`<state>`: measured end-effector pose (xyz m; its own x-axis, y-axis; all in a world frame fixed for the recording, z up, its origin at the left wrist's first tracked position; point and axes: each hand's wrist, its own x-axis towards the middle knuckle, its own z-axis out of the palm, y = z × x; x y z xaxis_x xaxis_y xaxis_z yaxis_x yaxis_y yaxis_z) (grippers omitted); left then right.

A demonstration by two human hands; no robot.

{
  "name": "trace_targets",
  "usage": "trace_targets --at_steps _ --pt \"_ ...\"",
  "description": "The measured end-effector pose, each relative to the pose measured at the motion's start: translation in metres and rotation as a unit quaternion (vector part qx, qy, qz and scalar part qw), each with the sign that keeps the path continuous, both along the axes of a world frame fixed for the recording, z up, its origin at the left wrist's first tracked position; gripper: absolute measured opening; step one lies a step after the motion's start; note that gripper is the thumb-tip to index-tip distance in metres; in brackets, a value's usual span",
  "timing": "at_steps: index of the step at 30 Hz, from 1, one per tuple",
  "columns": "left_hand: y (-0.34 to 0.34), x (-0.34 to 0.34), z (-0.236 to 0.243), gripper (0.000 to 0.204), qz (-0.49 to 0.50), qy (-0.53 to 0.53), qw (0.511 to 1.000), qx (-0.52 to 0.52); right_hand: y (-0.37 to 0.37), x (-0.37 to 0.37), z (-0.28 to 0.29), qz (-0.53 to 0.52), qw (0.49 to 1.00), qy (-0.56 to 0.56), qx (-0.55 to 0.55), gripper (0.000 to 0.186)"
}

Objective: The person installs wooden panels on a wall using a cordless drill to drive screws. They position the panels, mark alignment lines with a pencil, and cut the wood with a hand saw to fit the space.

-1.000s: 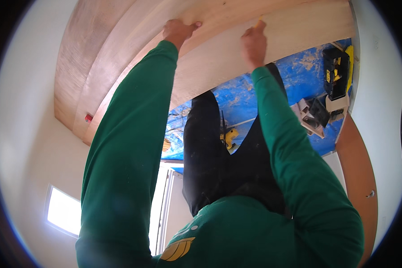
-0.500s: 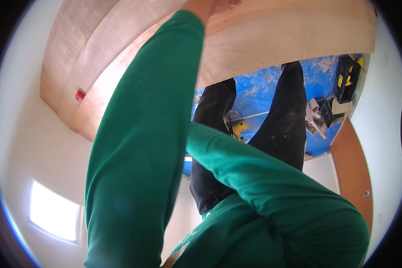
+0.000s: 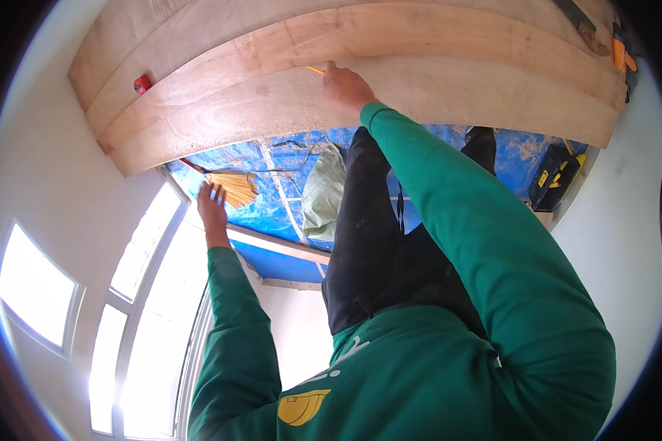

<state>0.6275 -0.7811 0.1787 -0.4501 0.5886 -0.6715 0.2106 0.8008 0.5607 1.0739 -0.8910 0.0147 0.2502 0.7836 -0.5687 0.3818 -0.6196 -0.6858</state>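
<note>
You grasp a slim yellow pencil [image 3: 315, 70] in your right hand [image 3: 347, 88], its tip near the line where two pale brown wooden panels [image 3: 449, 92] meet. Your left hand [image 3: 212, 213], empty, fingers loosely extended, appears beside a fan-shaped tan broom [image 3: 233, 189] above blue plastic sheeting [image 3: 261, 214].

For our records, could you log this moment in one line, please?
right hand: pencil, over wooden board | left hand: open, near broom

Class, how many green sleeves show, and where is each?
2. The left sleeve runs from lower left to the left grip, near the tan broom. The right sleeve runs from lower right to the right grip, holding a yellow pencil over the wooden sheets.
</note>
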Motion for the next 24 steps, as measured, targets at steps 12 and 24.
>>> trace_targets --at_steps 12,24 --pt "-0.057 0.355 -0.121 0.135 -0.707 0.204 0.622 0.267 -0.285 0.216 0.1 -0.202 0.946 -0.179 -0.182 0.029" --pt "0.007 0.476 -0.134 0.144 -0.897 0.289 0.27 0.196 -0.383 0.331 0.09 -0.147 0.924 -0.346 -0.064 0.023"
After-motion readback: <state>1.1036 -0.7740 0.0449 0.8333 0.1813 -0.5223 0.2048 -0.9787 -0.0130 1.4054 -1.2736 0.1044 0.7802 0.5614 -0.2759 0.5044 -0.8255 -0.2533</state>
